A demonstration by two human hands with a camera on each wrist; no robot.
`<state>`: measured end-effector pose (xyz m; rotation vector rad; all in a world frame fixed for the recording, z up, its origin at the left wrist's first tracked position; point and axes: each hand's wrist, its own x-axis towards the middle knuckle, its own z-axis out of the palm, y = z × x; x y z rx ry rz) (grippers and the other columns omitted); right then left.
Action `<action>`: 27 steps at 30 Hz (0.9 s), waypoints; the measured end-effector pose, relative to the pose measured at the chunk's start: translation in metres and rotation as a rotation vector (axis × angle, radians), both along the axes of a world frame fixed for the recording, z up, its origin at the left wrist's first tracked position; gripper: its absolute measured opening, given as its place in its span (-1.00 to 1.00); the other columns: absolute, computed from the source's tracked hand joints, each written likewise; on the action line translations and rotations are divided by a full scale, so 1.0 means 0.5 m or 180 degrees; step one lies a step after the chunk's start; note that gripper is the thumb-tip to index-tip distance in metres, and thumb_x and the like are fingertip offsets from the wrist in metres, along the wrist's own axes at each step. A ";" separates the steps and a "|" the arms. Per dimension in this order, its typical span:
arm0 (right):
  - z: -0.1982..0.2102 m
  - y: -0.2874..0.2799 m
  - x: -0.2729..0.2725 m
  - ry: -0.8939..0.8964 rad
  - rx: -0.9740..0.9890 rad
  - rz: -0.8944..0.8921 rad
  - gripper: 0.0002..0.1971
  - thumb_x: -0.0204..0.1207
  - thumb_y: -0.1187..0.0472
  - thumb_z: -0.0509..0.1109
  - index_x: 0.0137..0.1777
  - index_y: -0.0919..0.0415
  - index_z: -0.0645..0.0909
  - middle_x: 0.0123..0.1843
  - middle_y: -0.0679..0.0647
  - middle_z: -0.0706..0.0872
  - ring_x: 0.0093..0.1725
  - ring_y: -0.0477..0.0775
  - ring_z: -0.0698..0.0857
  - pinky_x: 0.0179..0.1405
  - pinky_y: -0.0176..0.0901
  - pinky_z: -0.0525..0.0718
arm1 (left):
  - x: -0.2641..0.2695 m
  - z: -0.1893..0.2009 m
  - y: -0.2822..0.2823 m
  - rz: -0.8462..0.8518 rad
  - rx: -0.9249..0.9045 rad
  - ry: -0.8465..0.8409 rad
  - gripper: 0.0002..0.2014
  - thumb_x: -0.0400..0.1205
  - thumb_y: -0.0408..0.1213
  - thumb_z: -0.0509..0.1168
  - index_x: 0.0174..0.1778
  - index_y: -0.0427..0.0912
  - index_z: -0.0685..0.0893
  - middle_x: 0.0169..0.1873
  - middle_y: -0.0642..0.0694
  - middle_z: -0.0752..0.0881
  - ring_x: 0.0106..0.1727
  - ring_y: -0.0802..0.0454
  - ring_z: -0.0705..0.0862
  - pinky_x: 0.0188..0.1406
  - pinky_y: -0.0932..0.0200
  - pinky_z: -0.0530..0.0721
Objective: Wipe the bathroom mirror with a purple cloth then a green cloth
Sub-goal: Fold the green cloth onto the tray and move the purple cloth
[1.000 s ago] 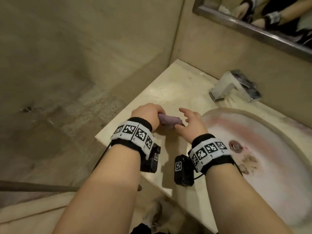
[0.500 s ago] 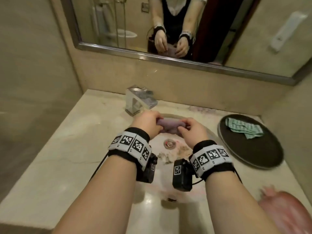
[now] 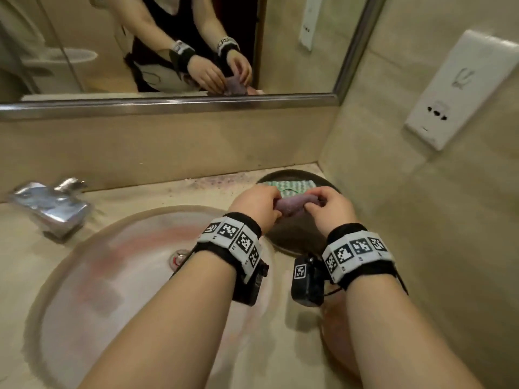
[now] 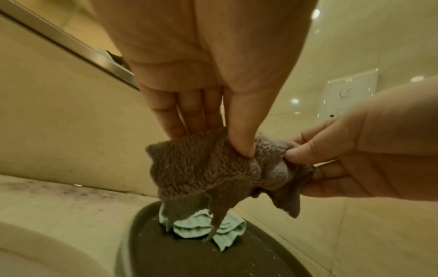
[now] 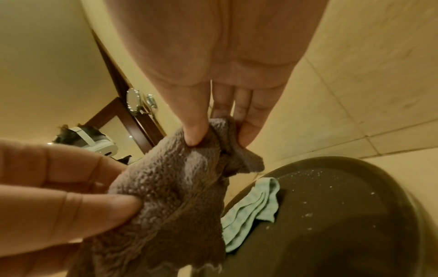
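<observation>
I see left hand (image 3: 254,204) and right hand (image 3: 331,204) each pinching end of purple cloth (image 3: 292,204), stretched left-right between grips, above dark tray (image 5: 355,215). Green cloth (image 4: 201,228) directly below on tray; mirror (image 3: 280,37) up ahead.

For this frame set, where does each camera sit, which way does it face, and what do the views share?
Head: looks down at the sink counter and mirror; both forearms show.
Left wrist: looks along the left hand at the purple cloth.
Right wrist: looks along the right hand at that cloth.
Shared: both hands pinch the purple cloth above the dark tray holding the green cloth.
</observation>
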<state>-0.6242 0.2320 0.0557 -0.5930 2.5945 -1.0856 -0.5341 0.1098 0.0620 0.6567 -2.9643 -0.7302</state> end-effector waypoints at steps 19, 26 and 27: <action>-0.180 0.037 -0.191 -0.0761 0.1144 0.0179 -0.70 0.53 0.31 0.24 0.21 0.07 0.59 0.22 0.17 0.65 0.17 0.17 0.63 -0.08 -0.27 0.45 | -0.199 -0.172 0.053 -0.0242 0.0018 -0.1269 -0.62 0.57 -0.12 0.32 0.30 -0.10 0.55 0.21 -0.17 0.54 0.23 -0.16 0.58 0.13 0.02 0.55; -0.180 0.040 -0.188 -0.0798 0.1062 0.0086 -0.62 0.53 0.32 0.24 0.35 0.11 0.51 0.35 0.18 0.56 0.27 0.18 0.59 0.10 -0.23 0.50 | -0.188 -0.165 0.054 -0.0447 -0.0139 -0.1307 -0.60 0.59 -0.05 0.31 0.32 -0.08 0.54 0.18 -0.14 0.53 0.19 -0.14 0.59 0.11 0.05 0.56; -0.168 0.037 -0.188 -0.0739 0.1007 0.0012 -0.60 0.54 0.31 0.25 0.38 0.12 0.49 0.38 0.20 0.53 0.30 0.19 0.57 0.17 -0.18 0.50 | -0.186 -0.162 0.052 -0.0438 -0.0122 -0.1231 -0.61 0.59 -0.03 0.30 0.32 -0.06 0.55 0.18 -0.13 0.54 0.19 -0.13 0.59 0.12 0.06 0.56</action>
